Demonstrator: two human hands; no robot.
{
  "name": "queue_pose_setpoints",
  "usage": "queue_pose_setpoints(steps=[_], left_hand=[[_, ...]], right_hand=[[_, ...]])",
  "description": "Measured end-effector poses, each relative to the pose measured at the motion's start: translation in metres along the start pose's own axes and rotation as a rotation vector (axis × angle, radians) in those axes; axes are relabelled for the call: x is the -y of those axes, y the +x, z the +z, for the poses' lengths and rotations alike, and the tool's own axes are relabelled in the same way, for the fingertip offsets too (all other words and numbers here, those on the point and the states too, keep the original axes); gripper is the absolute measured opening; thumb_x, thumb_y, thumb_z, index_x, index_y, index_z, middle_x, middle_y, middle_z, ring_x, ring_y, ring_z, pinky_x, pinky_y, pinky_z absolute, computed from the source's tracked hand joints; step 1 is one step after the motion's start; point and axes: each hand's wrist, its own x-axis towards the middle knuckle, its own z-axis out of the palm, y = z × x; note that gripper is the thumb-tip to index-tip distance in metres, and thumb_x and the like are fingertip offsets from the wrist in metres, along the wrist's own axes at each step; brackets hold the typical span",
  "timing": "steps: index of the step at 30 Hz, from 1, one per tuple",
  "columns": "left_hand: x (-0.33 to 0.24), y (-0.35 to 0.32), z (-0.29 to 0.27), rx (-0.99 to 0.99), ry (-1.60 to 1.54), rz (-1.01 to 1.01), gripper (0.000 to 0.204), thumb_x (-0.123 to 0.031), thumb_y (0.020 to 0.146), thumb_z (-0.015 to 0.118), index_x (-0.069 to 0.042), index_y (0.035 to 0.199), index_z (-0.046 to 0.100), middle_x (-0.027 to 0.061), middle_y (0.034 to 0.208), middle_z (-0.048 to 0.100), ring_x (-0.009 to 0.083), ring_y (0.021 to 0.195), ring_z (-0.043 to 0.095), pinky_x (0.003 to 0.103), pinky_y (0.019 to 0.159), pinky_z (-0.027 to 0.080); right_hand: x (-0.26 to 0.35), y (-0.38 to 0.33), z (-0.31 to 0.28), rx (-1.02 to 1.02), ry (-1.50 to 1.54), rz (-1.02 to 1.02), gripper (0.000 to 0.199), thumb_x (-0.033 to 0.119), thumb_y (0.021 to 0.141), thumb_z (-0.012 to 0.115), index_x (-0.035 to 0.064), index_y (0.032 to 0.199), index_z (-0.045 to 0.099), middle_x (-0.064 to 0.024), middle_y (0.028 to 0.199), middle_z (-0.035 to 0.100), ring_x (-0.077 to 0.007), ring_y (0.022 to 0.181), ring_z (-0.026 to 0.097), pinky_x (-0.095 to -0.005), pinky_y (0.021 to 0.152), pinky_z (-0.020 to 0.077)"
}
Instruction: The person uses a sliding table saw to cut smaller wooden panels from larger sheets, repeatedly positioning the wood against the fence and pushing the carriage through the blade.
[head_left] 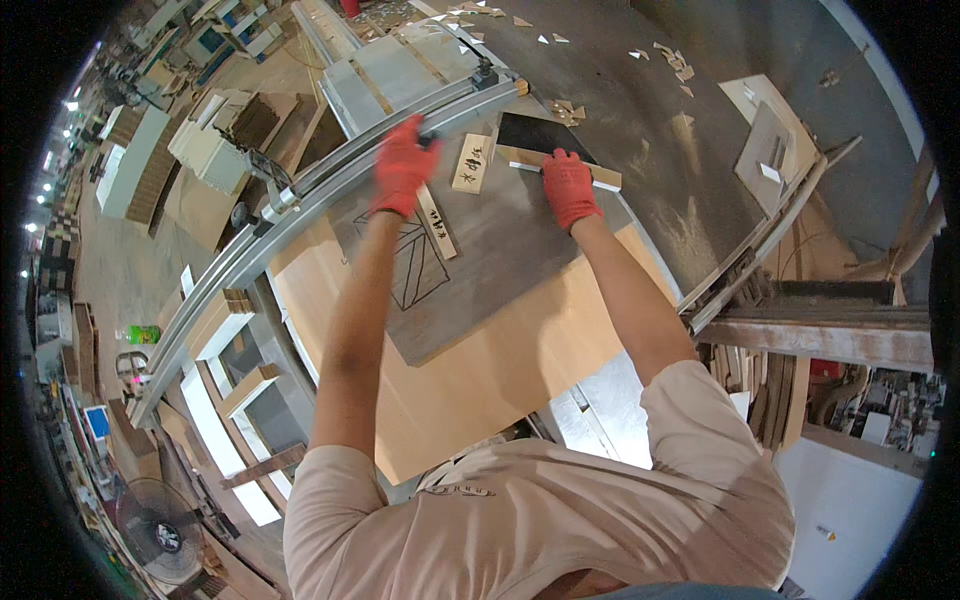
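Note:
My left hand [400,168], in a red glove, is blurred above the long metal rail [345,160]. A small dark thing shows by its thumb, but I cannot make out whether the hand holds it. My right hand [570,190], also red-gloved, has its fingers bent over a pale wooden strip [606,178] with a white edge. That strip lies along the near side of a black panel [535,135]. Between the hands are a short marked wood piece [470,163] and a narrow marked strip [437,225], both on a grey board [500,265] with dark drawn lines.
Under the grey board lies a large light wood panel [480,400]. Wood offcuts [675,65] are scattered over the dark surface at the far right. Framed wooden parts [235,390] stand at the left, near a floor fan [160,530]. Boards [770,150] lean at the right.

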Motion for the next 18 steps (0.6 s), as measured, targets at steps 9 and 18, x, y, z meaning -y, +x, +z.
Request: queue_pose_setpoints(steps=[9,18], left_hand=[[0.166,0.004,-0.039,0.153,0.641,-0.215,0.088,-0.072,0.079,0.059,-0.017,0.145,0.042,0.0152,0.141,0.048,0.0356,0.133,0.043,0.059,0.110,0.024],[0.168,0.016,-0.048,0.339,0.622,-0.271,0.105,-0.085,0.071,0.053,-0.017,0.150,0.034,0.0158,0.146,0.040,0.0384,0.136,0.038,0.061,0.111,0.019]], right_hand=[[0.001,0.013,0.005,0.154,-0.173,-0.036,0.021,0.015,0.087,0.056,0.0077,0.102,0.068,-0.0135,0.102,0.064,-0.0308,0.092,0.064,-0.0410,0.072,0.0554],[0.016,0.018,-0.001,0.105,-0.337,-0.149,0.027,0.013,0.084,0.058,-0.0026,0.103,0.069,-0.0167,0.095,0.072,-0.0269,0.084,0.071,-0.0382,0.070,0.0537]])
